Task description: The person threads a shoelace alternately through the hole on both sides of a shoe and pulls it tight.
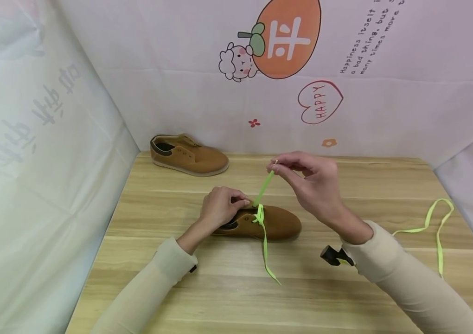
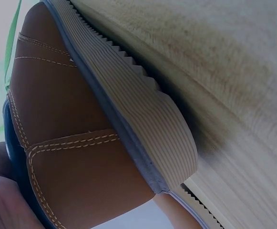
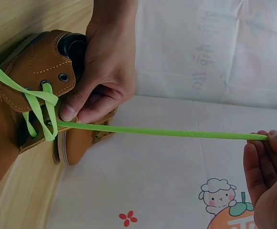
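Note:
A brown shoe lies on the wooden table, toe to the right, partly threaded with a bright green shoelace. My left hand pinches the shoe's far eyelet flap between thumb and fingers, close to where the lace comes out, as the right wrist view shows. Above and to the right, my right hand pinches the lace near its tip, and the lace runs straight and taut from the eyelet. Its other end hangs over the shoe's near side onto the table. In the left wrist view the shoe's side and ribbed sole fill the middle.
A second brown shoe, without a lace, stands at the table's back left. Another green shoelace lies loose on the right. White printed cloth walls the back and sides of the wooden table.

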`<state>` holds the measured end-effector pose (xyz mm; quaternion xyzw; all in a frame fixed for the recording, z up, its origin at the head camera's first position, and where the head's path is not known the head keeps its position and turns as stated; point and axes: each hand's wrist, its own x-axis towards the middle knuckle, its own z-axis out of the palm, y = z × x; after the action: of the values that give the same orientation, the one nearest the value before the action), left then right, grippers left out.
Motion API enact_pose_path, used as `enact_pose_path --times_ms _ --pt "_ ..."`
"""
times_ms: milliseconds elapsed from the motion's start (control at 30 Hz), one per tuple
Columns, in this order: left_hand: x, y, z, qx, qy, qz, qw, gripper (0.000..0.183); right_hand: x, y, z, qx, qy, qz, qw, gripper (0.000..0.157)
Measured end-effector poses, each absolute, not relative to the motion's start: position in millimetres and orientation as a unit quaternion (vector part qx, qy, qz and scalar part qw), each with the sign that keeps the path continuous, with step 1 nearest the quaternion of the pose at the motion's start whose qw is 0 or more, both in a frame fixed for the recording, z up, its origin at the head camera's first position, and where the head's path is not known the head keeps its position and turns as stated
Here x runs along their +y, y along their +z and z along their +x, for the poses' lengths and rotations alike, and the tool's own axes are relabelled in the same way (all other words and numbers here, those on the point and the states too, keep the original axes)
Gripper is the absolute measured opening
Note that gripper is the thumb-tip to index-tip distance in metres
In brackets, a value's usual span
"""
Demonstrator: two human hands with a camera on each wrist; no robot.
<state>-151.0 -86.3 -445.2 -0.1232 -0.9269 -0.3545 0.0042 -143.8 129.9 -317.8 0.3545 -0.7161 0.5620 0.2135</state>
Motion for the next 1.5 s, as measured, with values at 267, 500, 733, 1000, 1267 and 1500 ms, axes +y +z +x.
enact_pose_path --times_ms 267,500,733,1000,1267,1500 --pt "-86.9 -445.2 -152.6 -0.926 -0.354 -0.133 0.01 0.006 132.8 -319.0 -145.7 -0.734 0.554 0.345 0.186 0.019" --pt "-89.8 -446.8 -152.5 -0.921 -0.359 -0.148 0.015 0.005 135.2 -326.2 -148.5 -0.757 0.531 0.337 0.177 0.015" --pt "-93.3 -445.6 -152.3 -0.904 -0.392 -0.172 -0.006 0.008 141.3 -335.3 -150.2 -0.773 0.502 0.341 0.184 0.019" --pt "-99.8 -437.6 -142.1 -0.874 -0.442 -0.2 0.038 0.012 144.5 -350.5 -150.9 -0.814 0.424 0.357 0.173 0.02" --pt "-106.2 -432.1 -125.4 -0.883 -0.41 -0.212 0.081 0.009 144.1 -375.2 -152.9 -0.843 0.37 0.372 0.118 0.017" --pt "-108.1 -434.1 -114.5 -0.893 -0.389 -0.22 0.056 0.008 142.7 -391.3 -154.7 -0.854 0.344 0.377 0.097 0.013"
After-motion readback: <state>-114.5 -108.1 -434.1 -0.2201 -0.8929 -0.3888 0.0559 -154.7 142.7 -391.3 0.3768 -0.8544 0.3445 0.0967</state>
